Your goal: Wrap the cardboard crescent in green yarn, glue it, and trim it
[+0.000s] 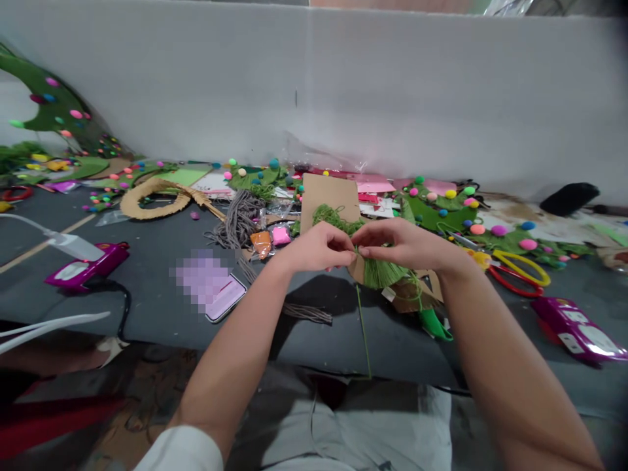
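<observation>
My left hand point(318, 247) and my right hand point(402, 243) meet fingertip to fingertip above the grey table point(161, 294). Both are closed in a pinch on a bundle of green yarn point(383, 271) wound round a piece of brown cardboard point(330, 195). One green strand point(364, 333) hangs down from the bundle past the table's front edge toward my lap. More loose green yarn point(330, 214) lies bunched just behind my left hand.
Scissors with yellow and red handles point(517, 269) lie right of my right hand. Purple glue guns sit at left point(91, 263) and far right point(579, 330). Grey cord point(240, 219), a straw wreath ring point(152, 196), a phone point(223, 297), green felt shapes with pom-poms point(456, 209) crowd the back. A grey wall stands behind.
</observation>
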Demonstrator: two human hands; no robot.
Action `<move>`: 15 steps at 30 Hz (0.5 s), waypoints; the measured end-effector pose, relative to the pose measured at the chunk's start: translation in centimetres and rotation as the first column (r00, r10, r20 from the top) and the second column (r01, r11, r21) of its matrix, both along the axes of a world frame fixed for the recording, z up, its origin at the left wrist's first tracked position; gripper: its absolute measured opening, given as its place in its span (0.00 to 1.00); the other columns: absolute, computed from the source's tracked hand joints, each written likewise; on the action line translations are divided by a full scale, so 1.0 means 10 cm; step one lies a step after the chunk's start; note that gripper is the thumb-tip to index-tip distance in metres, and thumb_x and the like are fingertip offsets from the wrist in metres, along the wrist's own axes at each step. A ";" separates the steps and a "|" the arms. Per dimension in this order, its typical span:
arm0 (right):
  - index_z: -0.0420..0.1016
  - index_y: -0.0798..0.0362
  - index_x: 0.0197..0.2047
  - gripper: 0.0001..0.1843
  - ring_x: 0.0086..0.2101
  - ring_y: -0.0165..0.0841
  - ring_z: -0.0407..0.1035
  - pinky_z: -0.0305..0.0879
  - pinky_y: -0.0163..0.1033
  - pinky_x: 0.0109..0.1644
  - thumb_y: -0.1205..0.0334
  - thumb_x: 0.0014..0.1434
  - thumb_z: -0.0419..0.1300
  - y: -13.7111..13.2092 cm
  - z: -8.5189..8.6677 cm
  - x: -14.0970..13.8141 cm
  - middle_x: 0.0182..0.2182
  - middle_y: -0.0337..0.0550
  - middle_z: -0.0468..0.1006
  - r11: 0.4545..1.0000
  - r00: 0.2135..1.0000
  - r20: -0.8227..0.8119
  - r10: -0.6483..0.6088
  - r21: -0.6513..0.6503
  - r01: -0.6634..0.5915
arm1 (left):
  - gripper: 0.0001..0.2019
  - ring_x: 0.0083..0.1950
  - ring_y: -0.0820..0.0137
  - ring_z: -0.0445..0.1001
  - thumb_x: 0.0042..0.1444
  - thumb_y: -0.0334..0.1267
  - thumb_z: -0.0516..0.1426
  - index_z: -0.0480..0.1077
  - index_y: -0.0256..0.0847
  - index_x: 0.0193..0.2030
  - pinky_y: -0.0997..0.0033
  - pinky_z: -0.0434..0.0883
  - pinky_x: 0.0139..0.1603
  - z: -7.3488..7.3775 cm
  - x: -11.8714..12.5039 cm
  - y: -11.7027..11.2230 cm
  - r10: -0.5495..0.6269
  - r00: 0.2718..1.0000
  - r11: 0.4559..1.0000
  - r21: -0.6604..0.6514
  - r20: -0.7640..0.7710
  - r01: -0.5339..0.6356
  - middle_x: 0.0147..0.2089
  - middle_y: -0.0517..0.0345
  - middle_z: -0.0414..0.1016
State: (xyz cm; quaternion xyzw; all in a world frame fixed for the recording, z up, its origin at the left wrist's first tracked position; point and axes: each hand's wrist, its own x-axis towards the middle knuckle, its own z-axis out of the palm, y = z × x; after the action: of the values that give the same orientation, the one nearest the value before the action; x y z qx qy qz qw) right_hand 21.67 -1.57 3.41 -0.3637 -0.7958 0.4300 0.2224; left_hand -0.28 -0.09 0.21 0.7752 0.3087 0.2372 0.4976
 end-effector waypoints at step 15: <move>0.79 0.54 0.47 0.17 0.41 0.38 0.72 0.65 0.39 0.45 0.69 0.60 0.52 -0.13 -0.06 -0.11 0.42 0.48 0.79 0.883 0.932 0.255 -0.256 0.455 0.118 | 0.06 0.21 0.78 0.64 0.51 0.35 0.56 0.74 0.36 0.29 0.78 0.62 0.20 -0.02 0.02 0.03 0.141 0.990 0.989 0.035 -0.006 -0.140 0.23 0.61 0.68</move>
State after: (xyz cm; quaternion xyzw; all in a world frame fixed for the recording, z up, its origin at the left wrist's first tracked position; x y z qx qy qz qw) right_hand 20.61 -2.91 2.84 -0.4437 -0.8566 0.1570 0.2115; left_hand -0.04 0.19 0.01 0.7610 0.3604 0.2737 0.4648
